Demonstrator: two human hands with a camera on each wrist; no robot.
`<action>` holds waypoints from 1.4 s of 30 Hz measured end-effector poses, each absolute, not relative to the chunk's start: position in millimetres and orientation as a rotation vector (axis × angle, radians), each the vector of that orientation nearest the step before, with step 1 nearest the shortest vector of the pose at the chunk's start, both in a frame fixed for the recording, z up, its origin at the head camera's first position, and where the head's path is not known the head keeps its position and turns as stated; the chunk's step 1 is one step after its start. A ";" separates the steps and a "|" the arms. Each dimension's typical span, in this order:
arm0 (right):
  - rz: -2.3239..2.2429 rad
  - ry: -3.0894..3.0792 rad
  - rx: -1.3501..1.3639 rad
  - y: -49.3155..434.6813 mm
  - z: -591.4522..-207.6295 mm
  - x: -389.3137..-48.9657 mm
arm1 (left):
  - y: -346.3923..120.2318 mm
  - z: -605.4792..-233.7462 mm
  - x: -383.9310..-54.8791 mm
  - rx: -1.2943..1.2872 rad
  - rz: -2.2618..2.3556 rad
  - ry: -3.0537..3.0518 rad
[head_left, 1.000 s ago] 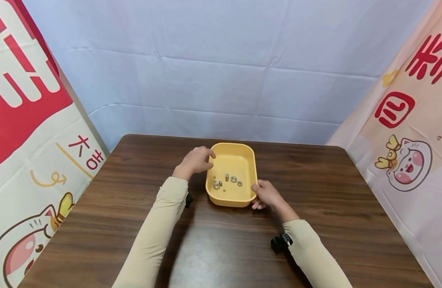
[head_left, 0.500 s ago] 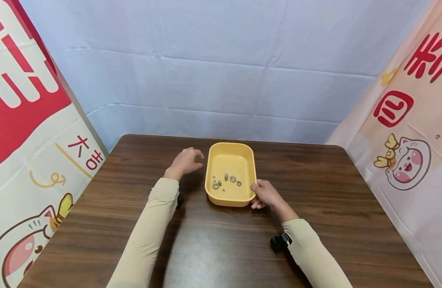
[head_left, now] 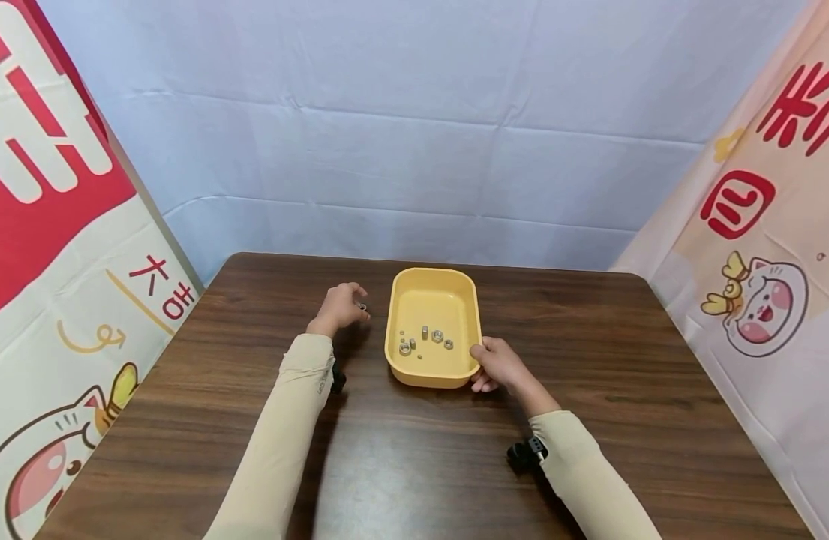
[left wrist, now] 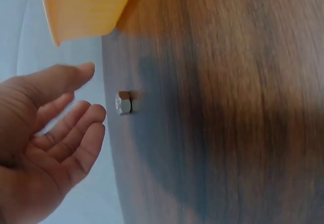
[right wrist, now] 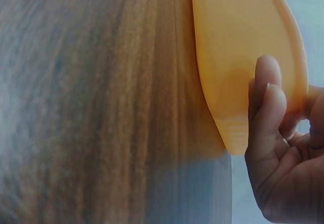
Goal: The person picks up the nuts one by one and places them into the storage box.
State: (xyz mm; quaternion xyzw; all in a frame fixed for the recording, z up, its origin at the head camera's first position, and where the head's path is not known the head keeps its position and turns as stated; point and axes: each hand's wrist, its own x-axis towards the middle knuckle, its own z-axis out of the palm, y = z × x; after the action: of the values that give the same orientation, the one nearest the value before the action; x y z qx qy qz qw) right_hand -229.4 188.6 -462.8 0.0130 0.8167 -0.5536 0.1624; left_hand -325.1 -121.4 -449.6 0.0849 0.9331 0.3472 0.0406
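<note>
A yellow tray (head_left: 433,300) stands on the table, holding several metal nuts, a larger one (head_left: 437,336) among them. My right hand (head_left: 498,364) grips the tray's near right corner, thumb over the rim, fingers against the outer wall (right wrist: 228,72). To the left of the tray my left hand (head_left: 337,307) hovers, fingers loosely bent and apart. In the left wrist view a hex nut (left wrist: 123,103) lies on the tabletop just beyond the fingertips (left wrist: 96,114), with a visible gap. From the head, that nut (head_left: 362,306) shows between thumb and fingers.
The dark wooden table (head_left: 414,465) has rounded far corners. A pale cloth (head_left: 400,150) hangs behind its far edge, and printed banners stand left and right. Small cameras, such as the one (head_left: 525,456) at the right wrist, sit on both wrists.
My left hand has moved left from the tray's left rim, then down a little over the table beside the nut, which now shows. The right hand and tray stay nearly still.
</note>
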 end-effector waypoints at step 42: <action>-1.574 2.335 0.038 189.3 -463.7 -229.9 | -117.0 -487.4 -339.0 -0.626 1.715 2.458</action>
State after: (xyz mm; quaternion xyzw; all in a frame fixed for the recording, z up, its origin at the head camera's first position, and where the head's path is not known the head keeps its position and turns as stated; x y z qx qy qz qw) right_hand -229.9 189.3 -463.7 0.0133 0.8183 -0.5514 0.1619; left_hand -339.0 -117.0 -487.4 -0.2043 0.8022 0.5596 0.0397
